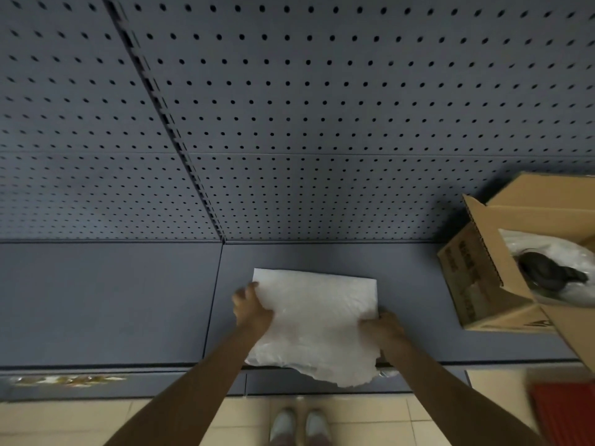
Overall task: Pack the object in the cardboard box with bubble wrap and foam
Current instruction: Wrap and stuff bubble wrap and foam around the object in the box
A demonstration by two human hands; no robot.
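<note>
A white foam sheet (317, 320) lies on the grey shelf (109, 300), its ragged near edge hanging over the shelf's front. My left hand (249, 309) grips its left edge and my right hand (383, 329) grips its right edge near the front corner. At the right stands an open cardboard box (476, 278) with its flaps up. Inside it a dark object wrapped in clear bubble wrap (553, 272) is partly visible.
A grey pegboard wall (289, 107) rises behind the shelf. Beige floor tiles (64, 423) and my light shoes (299, 426) show below the shelf edge. A red item (563, 410) sits at the lower right on the floor.
</note>
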